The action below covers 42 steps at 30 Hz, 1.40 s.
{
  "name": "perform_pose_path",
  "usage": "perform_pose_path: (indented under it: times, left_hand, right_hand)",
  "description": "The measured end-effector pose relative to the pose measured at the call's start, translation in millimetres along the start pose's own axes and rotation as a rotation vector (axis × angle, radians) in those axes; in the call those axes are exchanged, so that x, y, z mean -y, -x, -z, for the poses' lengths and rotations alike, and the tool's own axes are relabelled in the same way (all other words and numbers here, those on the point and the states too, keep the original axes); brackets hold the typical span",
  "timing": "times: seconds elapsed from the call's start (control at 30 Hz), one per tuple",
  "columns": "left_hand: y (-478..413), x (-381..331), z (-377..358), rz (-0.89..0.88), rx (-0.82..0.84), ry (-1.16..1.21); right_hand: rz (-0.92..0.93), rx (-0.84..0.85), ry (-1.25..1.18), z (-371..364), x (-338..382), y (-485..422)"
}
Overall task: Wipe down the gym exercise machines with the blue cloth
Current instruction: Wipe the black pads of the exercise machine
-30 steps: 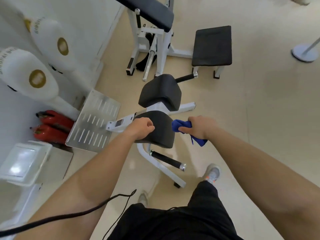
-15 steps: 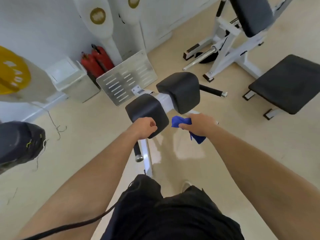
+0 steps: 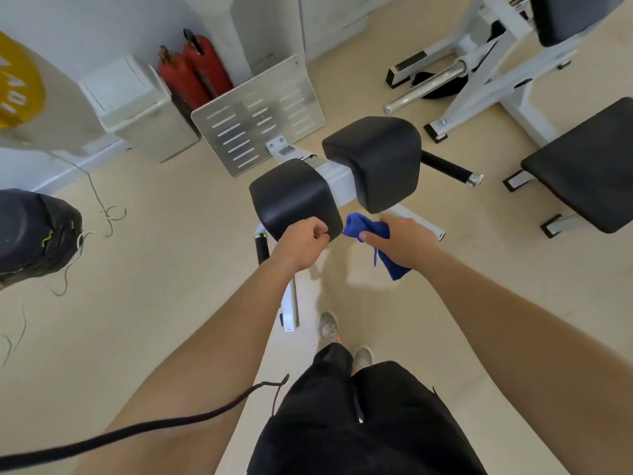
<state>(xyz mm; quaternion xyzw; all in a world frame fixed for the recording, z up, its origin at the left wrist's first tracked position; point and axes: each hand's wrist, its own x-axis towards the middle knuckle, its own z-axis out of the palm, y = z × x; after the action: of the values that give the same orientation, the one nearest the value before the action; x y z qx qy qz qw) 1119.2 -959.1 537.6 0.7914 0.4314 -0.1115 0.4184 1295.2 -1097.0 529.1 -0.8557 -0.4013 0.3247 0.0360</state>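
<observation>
I see a pale beige floor (image 3: 154, 286). The padded machine (image 3: 290, 303) stands on it in the middle on its white frame, my two shoes (image 3: 329, 327) just beside its foot. By the wall sit a white bin (image 3: 137, 108) and two red fire extinguishers (image 3: 195, 70). A black-topped bench (image 3: 582, 162) stands at the right, and a loose string (image 3: 109, 214) trails at the left.
</observation>
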Motion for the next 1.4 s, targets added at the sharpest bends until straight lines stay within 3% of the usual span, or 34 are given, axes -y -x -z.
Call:
perform_pose_path:
  times: [0.17,0.27,0.4,0.57,0.73,0.9,1.03,1.1,1.23,1.4]
  left_hand:
    - [-40.0,9.9,0.6,-0.004,-0.124,0.067]
    - [-65.8,15.3,-0.2,-0.002,-0.187,0.051]
    - [-99.4,17.0,-5.1,-0.025,-0.254,0.007]
    - [-140.4,15.9,-7.2,-0.161,-0.39,-0.117]
    - [-185.0,6.4,-14.8,-0.334,-0.365,-0.431]
    - [-210.5,2.0,-31.2,-0.388,-0.346,-0.762]
    - [-223.5,-7.4,-31.6,-0.319,-0.294,-0.64]
    - [-229.1,-9.6,-28.7,-0.306,-0.205,-0.556]
    - [-234.9,-6.2,-27.5,-0.323,-0.112,-0.47]
    - [-244.7,-3.2,-24.4,-0.385,-0.217,-0.495]
  right_hand:
    - [-0.008,-0.001,-0.095,-23.1,6.4,-38.9]
    - [-0.042,-0.057,-0.304,-50.8,7.4,-73.3]
    - [-0.072,-0.28,-0.534,-81.3,14.4,-114.9]
    - [-0.02,-0.654,-0.623,-119.7,20.2,-164.2]
    - [0.0,-0.821,-0.754,-154.8,27.1,-193.7]
    - [-0.059,-0.752,-0.944,-178.8,28.0,-204.6]
    - [-0.216,-0.767,-0.745,-190.4,21.8,-196.2]
    - [-0.294,-0.737,-0.804,-191.3,18.8,-184.9]
    - [-0.123,-0.68,-1.099,-184.6,29.2,-171.6]
    - [0.023,-0.502,-1.108,-177.4,40.4,-173.3]
